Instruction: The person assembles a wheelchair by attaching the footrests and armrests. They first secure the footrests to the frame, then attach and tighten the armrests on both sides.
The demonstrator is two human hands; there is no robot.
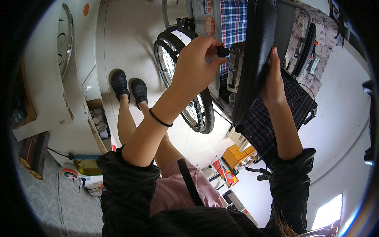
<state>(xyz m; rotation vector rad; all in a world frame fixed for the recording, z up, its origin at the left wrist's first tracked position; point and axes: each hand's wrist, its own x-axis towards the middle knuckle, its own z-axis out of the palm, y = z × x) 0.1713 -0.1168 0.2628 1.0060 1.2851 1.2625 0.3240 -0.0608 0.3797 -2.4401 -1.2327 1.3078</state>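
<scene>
Pinching the knob (223,51) between thumb and fingers, the left hand (198,59) faced the pad (256,59), whose right side the right hand (273,87) touched, its grip unclear.

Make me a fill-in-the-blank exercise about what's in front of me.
1. The left hand pinches a knob coloured ____.
2. The hand touching the black pad is the ____ one.
3. The dark clogs on the floor number ____.
4. The shorts are coloured ____.

Missing words: black; right; two; pink.
</scene>
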